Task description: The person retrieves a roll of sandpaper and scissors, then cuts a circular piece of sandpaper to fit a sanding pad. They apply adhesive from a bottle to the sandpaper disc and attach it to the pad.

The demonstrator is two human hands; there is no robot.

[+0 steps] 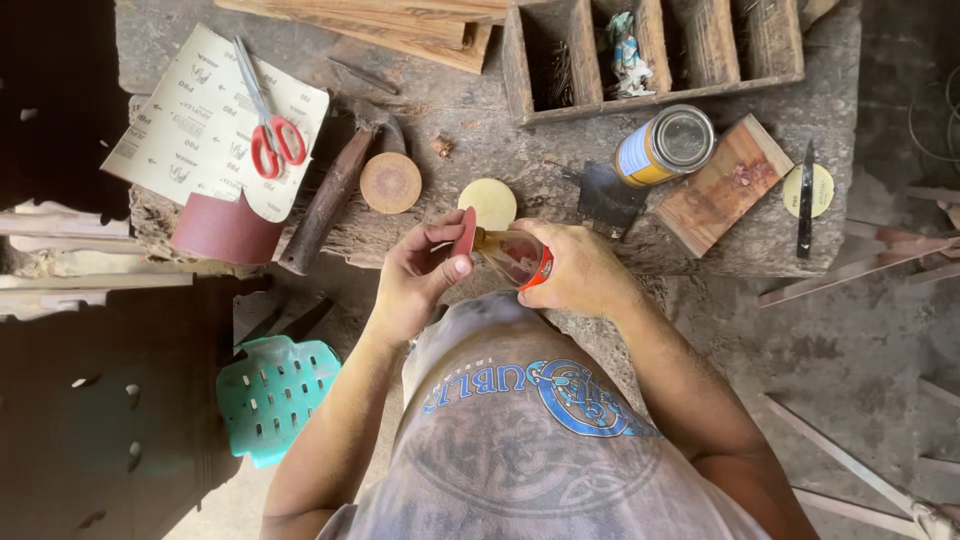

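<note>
1. My left hand [420, 275] pinches a small red sanding disc [466, 232] edge-up between thumb and fingers; fingers closed on it.
2. My right hand [580, 268] is wrapped around a small clear bottle [512, 256] with a red base, lying roughly horizontal, its amber nozzle touching the disc. Grip fully closed around the bottle.
3. Both hands sit just in front of the near edge of the rough workbench [500, 120], above my lap.
4. On the bench just beyond the hands: a pale yellow disc [492, 202], and a brown disc [390, 182] to its left.
5. A hammer [335, 195] lies beside the brown disc, handle angled toward me.
6. Far left: sandpaper sheets [205, 130] with red-handled scissors [270, 135] on top; a dark red sandpaper roll [225, 228] just below.
7. Right of the hands: a tin can [665, 145] on its side, next to a reddish wood block [722, 185].
8. Further right: a knife [806, 200] lying across another pale disc [808, 190].
9. Wooden compartment box [650, 55] at the back edge.
10. Teal plastic stool [275, 395] on the floor at my left.
</note>
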